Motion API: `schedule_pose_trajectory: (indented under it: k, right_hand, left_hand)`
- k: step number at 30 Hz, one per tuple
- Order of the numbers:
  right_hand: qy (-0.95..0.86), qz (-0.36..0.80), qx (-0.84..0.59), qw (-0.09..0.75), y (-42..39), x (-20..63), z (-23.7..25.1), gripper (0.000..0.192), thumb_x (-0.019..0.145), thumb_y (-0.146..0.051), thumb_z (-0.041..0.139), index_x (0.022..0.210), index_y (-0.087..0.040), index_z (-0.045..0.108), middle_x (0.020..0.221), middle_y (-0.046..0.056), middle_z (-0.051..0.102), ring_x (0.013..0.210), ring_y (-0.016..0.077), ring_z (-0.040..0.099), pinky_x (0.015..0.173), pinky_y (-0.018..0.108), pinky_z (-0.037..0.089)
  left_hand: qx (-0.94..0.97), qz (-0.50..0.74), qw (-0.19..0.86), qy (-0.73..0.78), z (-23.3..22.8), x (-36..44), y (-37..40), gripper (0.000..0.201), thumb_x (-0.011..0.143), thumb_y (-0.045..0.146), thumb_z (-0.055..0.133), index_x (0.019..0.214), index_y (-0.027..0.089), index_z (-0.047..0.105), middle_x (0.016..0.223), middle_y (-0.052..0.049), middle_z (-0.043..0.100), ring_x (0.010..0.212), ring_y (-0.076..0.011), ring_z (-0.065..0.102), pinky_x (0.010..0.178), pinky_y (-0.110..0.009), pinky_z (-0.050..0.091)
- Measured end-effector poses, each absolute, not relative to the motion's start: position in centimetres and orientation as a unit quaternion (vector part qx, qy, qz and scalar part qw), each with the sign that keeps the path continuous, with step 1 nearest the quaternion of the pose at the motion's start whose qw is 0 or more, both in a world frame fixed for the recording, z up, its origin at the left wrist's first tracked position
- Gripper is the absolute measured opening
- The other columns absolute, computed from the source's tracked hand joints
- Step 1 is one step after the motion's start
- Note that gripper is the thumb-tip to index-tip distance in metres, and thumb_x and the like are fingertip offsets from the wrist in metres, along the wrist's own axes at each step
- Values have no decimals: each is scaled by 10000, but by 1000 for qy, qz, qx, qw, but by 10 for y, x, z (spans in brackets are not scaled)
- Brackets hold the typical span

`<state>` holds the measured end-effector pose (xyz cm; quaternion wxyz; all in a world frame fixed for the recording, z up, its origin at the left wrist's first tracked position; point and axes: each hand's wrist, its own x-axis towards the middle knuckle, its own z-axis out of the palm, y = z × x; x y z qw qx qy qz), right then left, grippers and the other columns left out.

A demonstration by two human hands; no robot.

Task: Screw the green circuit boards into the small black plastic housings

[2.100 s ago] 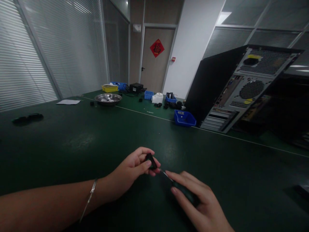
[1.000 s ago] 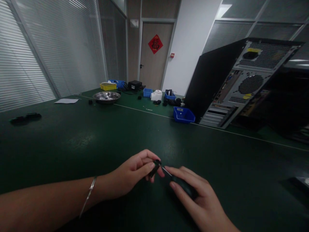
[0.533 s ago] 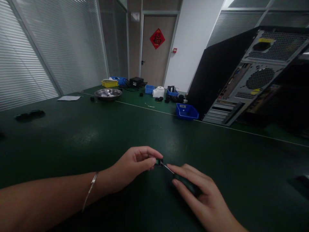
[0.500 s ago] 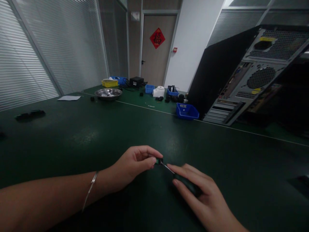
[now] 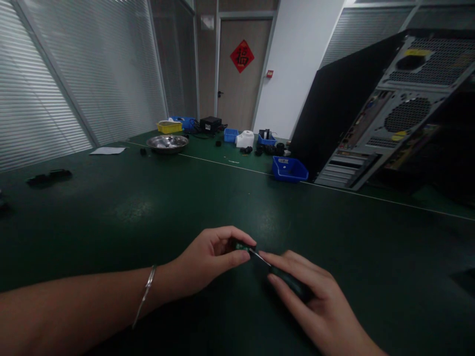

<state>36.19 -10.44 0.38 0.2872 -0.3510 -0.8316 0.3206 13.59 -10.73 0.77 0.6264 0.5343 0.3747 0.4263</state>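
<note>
My left hand [image 5: 213, 254] pinches a small circuit board [image 5: 243, 246] over the table [image 5: 166, 207], my right hand [image 5: 317, 291] grips a screwdriver [image 5: 287, 281], tip at the board's end, work apparently under way, completion indiscernible.

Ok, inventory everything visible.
circuit board: one, green, centre
screwdriver: one, dark, centre
table: one, green, foreground
computer tower: one, black, right
bins: at least three, blue, rear
basket: one, yellow, rear
metal bowl: one, silver, left
paper: one, white, left
vented housing: one, white, rear
box: one, black, rear
small parts: several, black, scattered
door: one, brown, rear
sign: one, red, door
wall device: one, red, rear
blinds: several, pale, background
bracelet: one, silver, left
left hand: one, holding circuit board
right hand: one, holding screwdriver
</note>
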Motion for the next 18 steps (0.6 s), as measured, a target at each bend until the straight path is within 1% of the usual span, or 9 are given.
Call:
schedule_pose_trajectory:
  k: [4, 7, 9, 13, 15, 18]
  right_hand:
    - [-833, 318, -357, 279, -105, 362, 7, 346, 941, -223, 524, 1274, -290, 591, 923, 26, 674, 836, 176, 665, 701, 261, 536]
    - [-832, 312, -360, 284, -105, 361, 9, 330, 931, -232, 539, 1248, -280, 619, 885, 28, 675, 845, 188, 669, 685, 257, 544]
    - [-833, 311, -356, 288, -105, 360, 9, 322, 929, -231, 543, 1237, -278, 628, 878, 29, 677, 848, 190, 670, 685, 258, 546]
    - [-833, 324, -343, 290, -104, 358, 10, 330, 934, -204, 534, 1243, -281, 622, 920, 33, 687, 830, 177, 670, 699, 259, 543]
    - [-832, 329, -337, 295, -104, 357, 10, 334, 932, -193, 535, 1242, -281, 622, 914, 32, 689, 815, 173, 668, 691, 256, 539]
    - [-831, 327, -336, 299, -104, 358, 10, 344, 934, -193, 531, 1257, -280, 612, 900, 29, 686, 801, 170, 664, 683, 257, 535]
  left_hand:
    - [551, 418, 612, 384, 5, 135, -107, 161, 842, 229, 648, 995, 197, 686, 945, -25, 661, 879, -159, 585, 802, -298, 440]
    - [567, 411, 601, 386, 1, 134, -106, 195, 865, 274, 626, 1031, 193, 686, 889, -25, 660, 780, -138, 574, 742, -283, 449]
    - [574, 408, 599, 381, -1, 135, -105, 225, 889, 293, 593, 1066, 180, 675, 866, -34, 660, 748, -136, 573, 719, -282, 458]
    - [578, 404, 608, 364, 0, 137, -107, 222, 913, 283, 562, 1067, 154, 655, 864, -49, 667, 765, -139, 592, 725, -278, 472]
    - [581, 394, 609, 369, 2, 137, -108, 215, 915, 281, 559, 1061, 152, 649, 879, -52, 667, 780, -140, 594, 734, -278, 474]
    - [588, 376, 604, 386, 5, 135, -109, 241, 912, 287, 562, 1103, 153, 622, 893, -52, 661, 795, -150, 592, 739, -290, 475]
